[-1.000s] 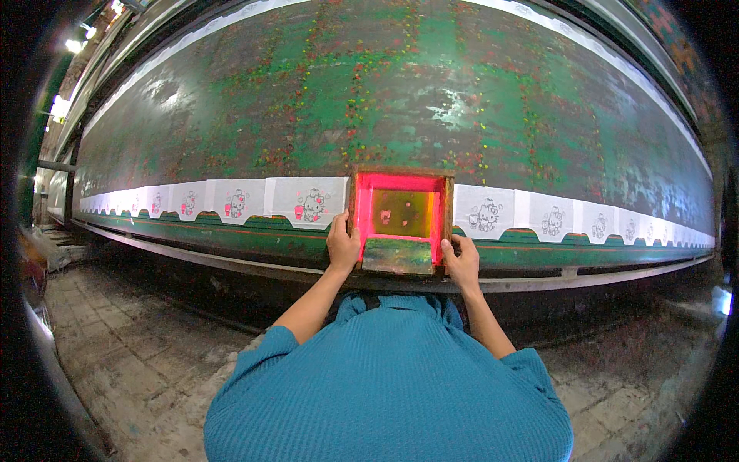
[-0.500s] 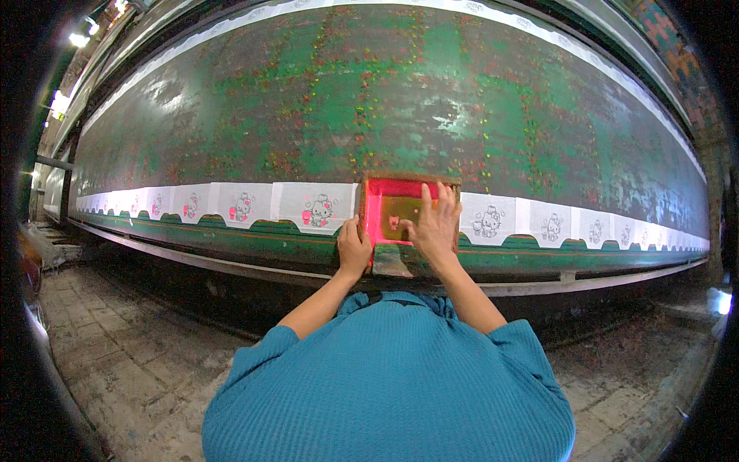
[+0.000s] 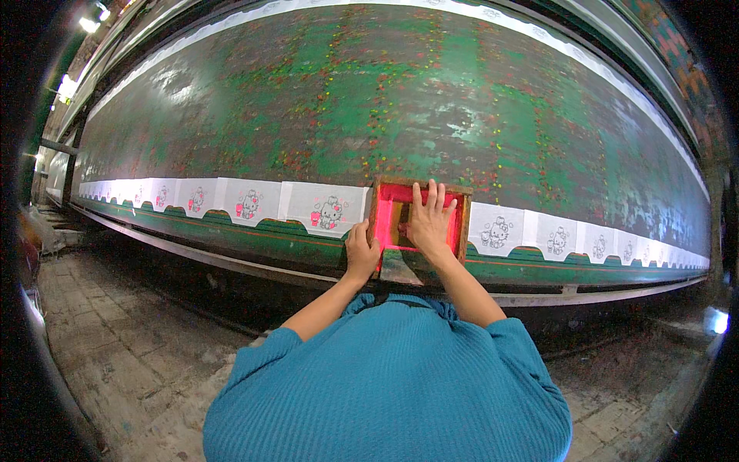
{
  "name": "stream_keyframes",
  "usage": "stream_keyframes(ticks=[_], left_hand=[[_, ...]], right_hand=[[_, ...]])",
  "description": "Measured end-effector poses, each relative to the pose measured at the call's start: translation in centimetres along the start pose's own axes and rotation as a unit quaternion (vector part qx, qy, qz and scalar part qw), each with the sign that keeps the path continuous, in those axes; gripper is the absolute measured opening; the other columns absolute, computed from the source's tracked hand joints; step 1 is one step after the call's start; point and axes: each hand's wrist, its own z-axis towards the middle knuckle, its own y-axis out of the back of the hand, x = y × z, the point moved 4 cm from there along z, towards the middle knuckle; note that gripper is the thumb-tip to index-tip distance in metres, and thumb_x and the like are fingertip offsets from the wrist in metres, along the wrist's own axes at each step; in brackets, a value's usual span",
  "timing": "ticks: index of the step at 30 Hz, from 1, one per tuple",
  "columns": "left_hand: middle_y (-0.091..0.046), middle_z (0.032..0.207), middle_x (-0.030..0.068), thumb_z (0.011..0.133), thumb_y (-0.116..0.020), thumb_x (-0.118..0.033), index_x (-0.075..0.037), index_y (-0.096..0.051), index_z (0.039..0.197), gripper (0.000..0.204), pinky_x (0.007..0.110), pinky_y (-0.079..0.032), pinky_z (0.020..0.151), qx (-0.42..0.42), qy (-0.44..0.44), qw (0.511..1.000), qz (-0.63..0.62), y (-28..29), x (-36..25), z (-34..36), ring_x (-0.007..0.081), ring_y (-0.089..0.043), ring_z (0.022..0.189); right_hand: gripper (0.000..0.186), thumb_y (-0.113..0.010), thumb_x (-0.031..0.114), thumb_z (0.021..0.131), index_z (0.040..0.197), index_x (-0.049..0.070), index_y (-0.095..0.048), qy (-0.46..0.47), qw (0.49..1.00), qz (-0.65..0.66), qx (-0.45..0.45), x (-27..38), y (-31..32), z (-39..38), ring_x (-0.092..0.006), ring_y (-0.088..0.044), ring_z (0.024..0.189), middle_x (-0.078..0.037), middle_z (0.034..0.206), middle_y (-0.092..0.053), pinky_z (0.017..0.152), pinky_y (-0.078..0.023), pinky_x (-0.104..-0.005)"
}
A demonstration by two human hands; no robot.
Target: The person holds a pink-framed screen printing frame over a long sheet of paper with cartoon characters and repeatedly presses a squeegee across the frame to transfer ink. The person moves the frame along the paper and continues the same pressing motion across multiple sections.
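Note:
In front of my body a small wooden printing screen frame (image 3: 466, 223) lies over the row of white paper pieces. Bright pink ink (image 3: 386, 219) coats the mesh along its inner sides. My left hand (image 3: 360, 250) is closed round the frame's near left side. Inside the frame, my right hand (image 3: 431, 222) is palm down with its fingers stretched toward the far rim; it hides much of the mesh. What lies under its palm is hidden. Left of the frame a white piece (image 3: 329, 211) bears a cartoon cat outline with pink fills; the piece to its right (image 3: 494, 231) shows only dark outlines.
The long green and dark table (image 3: 416, 108) is speckled with red and yellow spots. Another white strip (image 3: 231, 23) runs along its far edge. A pale rail (image 3: 539, 298) borders the near side, above a paved floor (image 3: 115, 346).
My right hand has shifted left within the frame, covering the small pink figure seen on the mesh before, and its fingers have straightened. My left hand keeps its hold on the frame.

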Motion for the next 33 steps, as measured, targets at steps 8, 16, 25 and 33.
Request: stream_keyframes(ticks=[8,16,25,33], left_hand=[[-0.06,0.115,0.0248,0.081,-0.063,-0.003,0.006,-0.056,0.125,0.045,0.052,-0.046,0.096,0.003,0.007,1.0,-0.012,-0.1,0.3,-0.1,0.044,-0.057,0.111],[-0.06,0.113,0.0241,0.082,-0.063,-0.005,0.006,-0.055,0.125,0.046,0.052,-0.045,0.097,0.001,0.001,1.0,-0.012,0.1,-0.1,-0.1,0.0441,-0.057,0.11],[-0.059,0.119,0.0239,0.083,-0.063,-0.005,0.005,-0.054,0.129,0.048,0.051,-0.043,0.1,0.012,0.024,1.0,-0.002,-0.2,0.4,-0.2,0.0432,-0.056,0.115],[-0.059,0.12,0.0238,0.082,-0.064,-0.005,0.004,-0.054,0.129,0.049,0.051,-0.043,0.099,0.012,0.022,1.0,-0.006,-0.1,0.3,-0.3,0.0431,-0.056,0.116]], right_hand=[[0.104,-0.09,0.043,0.068,0.151,0.009,-0.038,-0.098,0.992,0.077,-0.022,-5.1,2.1,0.8,-0.0454,-0.021,0.149,-0.023,0.158,-0.024,0.113,-0.022,-0.0719],[0.111,-0.092,0.044,0.064,0.153,0.01,-0.036,-0.017,0.998,0.048,0.026,-0.3,-0.7,-0.4,-0.0446,-0.021,0.15,-0.021,0.157,-0.028,0.112,-0.024,-0.0721],[0.101,-0.089,0.038,0.07,0.152,0.01,-0.037,-0.037,0.996,0.082,-0.008,-2.4,0.9,1.2,-0.0449,-0.02,0.15,-0.023,0.159,-0.026,0.113,-0.023,-0.0728],[0.103,-0.09,0.041,0.068,0.152,0.012,-0.039,-0.016,0.997,0.074,0.012,-1.1,-0.2,-0.3,-0.0433,-0.021,0.15,-0.021,0.158,-0.027,0.115,-0.022,-0.0703]])
